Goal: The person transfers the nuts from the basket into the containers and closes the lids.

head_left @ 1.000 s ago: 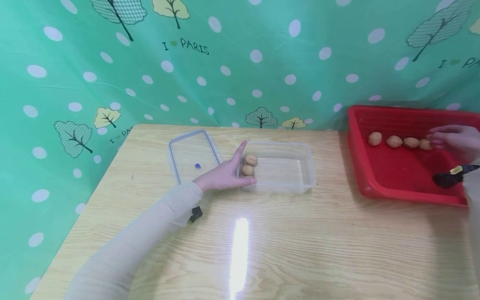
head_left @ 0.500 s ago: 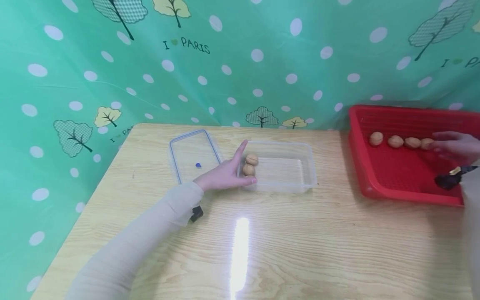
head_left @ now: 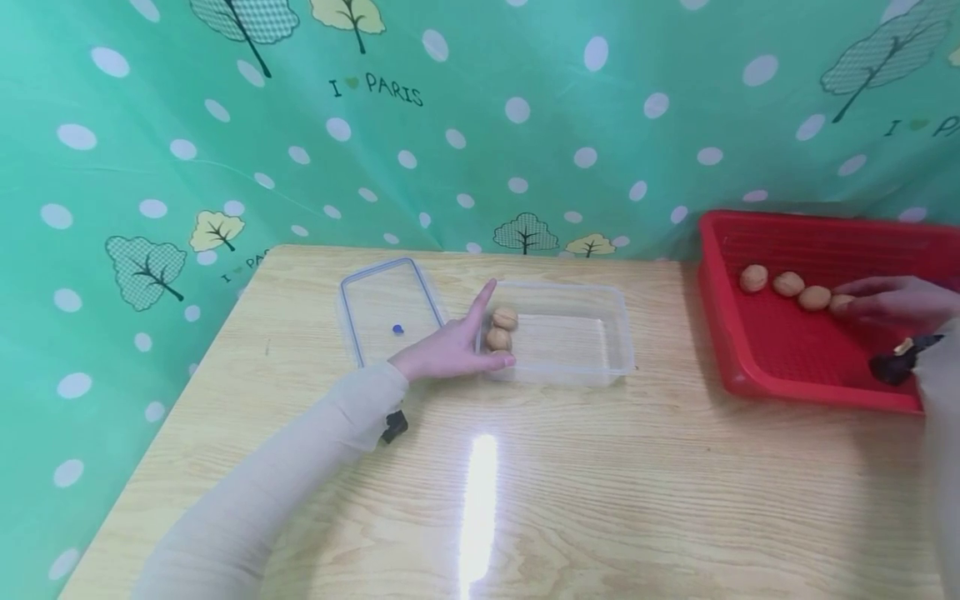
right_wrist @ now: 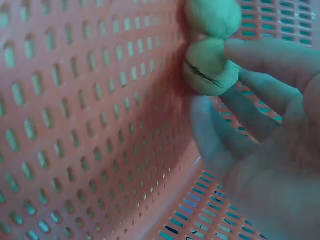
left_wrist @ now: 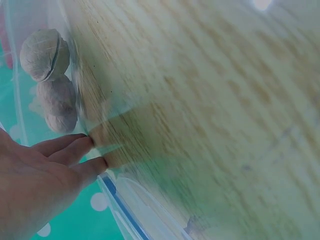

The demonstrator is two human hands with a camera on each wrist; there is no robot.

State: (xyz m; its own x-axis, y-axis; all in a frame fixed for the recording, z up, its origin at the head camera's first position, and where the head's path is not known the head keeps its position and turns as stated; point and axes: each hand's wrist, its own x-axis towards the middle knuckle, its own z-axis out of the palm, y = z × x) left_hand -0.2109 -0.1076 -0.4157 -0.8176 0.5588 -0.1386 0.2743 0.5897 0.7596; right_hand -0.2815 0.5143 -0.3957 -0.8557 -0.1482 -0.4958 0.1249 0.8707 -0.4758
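My left hand (head_left: 457,348) rests at the left end of a clear plastic container (head_left: 558,375), thumb and forefinger spread along its rim. Inside that end, walnuts (head_left: 498,339) sit in a row; the left wrist view shows them through the clear wall, beside my left fingers (left_wrist: 70,150). Over at the right, my right hand (head_left: 903,302) reaches into a red plastic basket (head_left: 738,354). Its thumb and fingers close around the rightmost walnut (right_wrist: 210,70), hiding part of it. Another walnut (right_wrist: 214,17) touches that one, and more walnuts (head_left: 788,284) continue the row leftward.
A clear lid (head_left: 390,308) with a blue seal lies left of the container, partly behind the left hand. Wooden tabletop (head_left: 637,483) extends in front and between container and basket. A green patterned cloth (head_left: 450,125) hangs behind the table.
My right hand has come down and forward onto the rightmost walnut. The right-hand walnuts in the basket have shifted slightly left and toward me. My left hand stays in place.
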